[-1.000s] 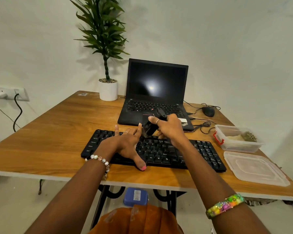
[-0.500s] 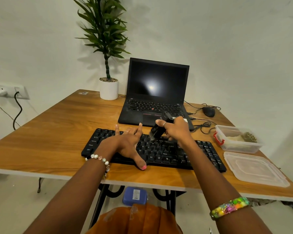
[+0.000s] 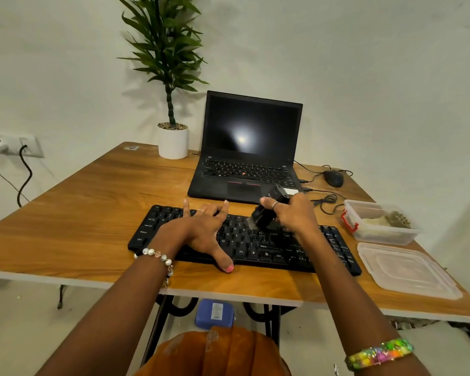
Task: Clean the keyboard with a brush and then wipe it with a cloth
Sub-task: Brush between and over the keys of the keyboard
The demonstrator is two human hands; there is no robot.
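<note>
A wooden counter (image 3: 92,213) carries an open laptop (image 3: 251,147) at the back and, nearer the front edge, a black keyboard (image 3: 255,244). The left hand (image 3: 201,229) lies flat on the keyboard's left half, fingers spread wide. The right hand (image 3: 296,215) grips a small black brush (image 3: 265,213) — bristles down, touching the keys right of centre.
</note>
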